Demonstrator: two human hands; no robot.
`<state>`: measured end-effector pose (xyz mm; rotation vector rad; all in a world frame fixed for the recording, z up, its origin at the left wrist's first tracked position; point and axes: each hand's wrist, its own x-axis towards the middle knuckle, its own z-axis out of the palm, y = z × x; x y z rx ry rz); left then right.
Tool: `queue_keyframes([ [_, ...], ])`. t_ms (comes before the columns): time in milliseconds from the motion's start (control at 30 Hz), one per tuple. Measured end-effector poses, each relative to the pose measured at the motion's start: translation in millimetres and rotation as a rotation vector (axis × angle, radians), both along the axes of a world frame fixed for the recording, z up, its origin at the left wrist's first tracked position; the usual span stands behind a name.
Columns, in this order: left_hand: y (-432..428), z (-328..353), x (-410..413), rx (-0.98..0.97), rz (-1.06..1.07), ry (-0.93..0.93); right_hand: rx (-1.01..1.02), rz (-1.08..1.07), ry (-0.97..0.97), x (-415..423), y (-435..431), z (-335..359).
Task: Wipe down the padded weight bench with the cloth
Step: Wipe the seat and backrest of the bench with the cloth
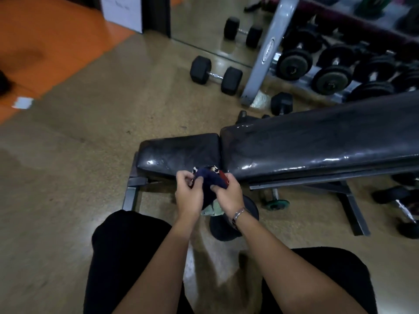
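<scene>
- Progress is looking early: both hands are holding the cloth (209,180) up in the air, and it is not touching the bench (317,141).
- Left hand (189,193) is pinching a top fold of the cloth between thumb and fingers. Right hand (229,193) is gripping the bunch from the other side, fingers curled round it. A metal band (238,215) is sitting on the right wrist.
- Cloth is bunched into a wad. It is mostly navy, with a red patch and a pale patterned bit showing at the top and a pale green part hanging below the hands. It is hovering just in front of the near edge of the seat pad (179,152), close to the gap between the two pads.
- Bench is standing on the floor (90,143) ahead of the person. It is black and glossy, with the short seat pad on the left and a long back pad (328,132) running off to the right.
- Droplets and shiny streaks are showing on both pads. Whether they are moisture or only glare cannot be told.
- Judging from this, the hands are probably readying the cloth, and most or all of the wiping is left to do.
- Dumbbells (215,75) are lying on the floor beyond the bench, beside a rack (268,53).
</scene>
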<state>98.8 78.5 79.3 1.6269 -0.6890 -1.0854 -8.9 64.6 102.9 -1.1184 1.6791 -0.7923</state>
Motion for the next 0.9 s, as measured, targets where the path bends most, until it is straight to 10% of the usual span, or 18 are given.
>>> queue_keyframes([
  [300, -40, 25, 44, 0.003, -0.031, 0.302, -0.076, 0.188, -0.195, 55, -11, 21],
  [467, -79, 12, 98, 0.052, 0.036, -0.012, -0.002, 0.291, -0.357, 73, -37, 12],
  [667, -114, -32, 180, 0.179, -0.244, -0.812, -0.2, 0.767, 0.578, 60, -73, -45],
  [900, -118, -92, 201, 0.152, -0.298, -0.965, -0.343, 0.822, 1.065, 38, -111, -91],
])
